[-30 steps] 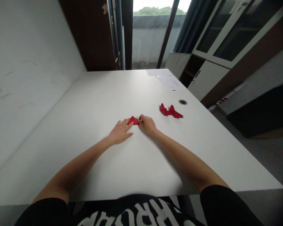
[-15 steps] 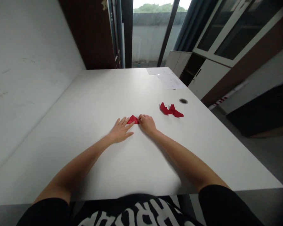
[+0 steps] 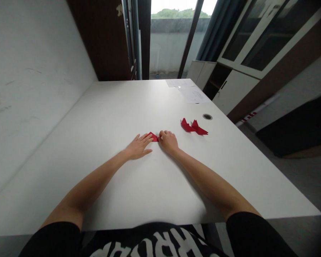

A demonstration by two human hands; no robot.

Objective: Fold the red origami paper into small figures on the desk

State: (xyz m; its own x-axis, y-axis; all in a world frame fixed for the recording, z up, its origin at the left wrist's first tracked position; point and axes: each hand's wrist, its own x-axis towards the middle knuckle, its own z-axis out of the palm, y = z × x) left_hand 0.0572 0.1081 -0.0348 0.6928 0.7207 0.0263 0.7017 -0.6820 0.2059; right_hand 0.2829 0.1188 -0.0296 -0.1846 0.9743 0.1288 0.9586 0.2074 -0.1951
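A small piece of folded red paper (image 3: 154,137) lies on the white table in front of me. My left hand (image 3: 138,146) rests flat, fingers stretched and spread, with the fingertips pressing on the paper's left part and covering some of it. At the paper's right corner my right hand (image 3: 169,141) is closed, thumb and fingers pinched on the edge. To the right of that hand, two red folded paper figures (image 3: 187,126) with pointed tips stand close together, and neither hand touches them.
Printed paper sheets (image 3: 194,95) lie at the table's far right end. A round cable hole (image 3: 207,116) sits near the right edge of the white table (image 3: 117,107). A wall (image 3: 37,71) borders the left side, and cabinets (image 3: 235,87) stand beyond the right edge.
The left fingers now cover more of the red paper's left side. My right hand has shifted very slightly right, still pinching the corner. The two red figures stay in place.
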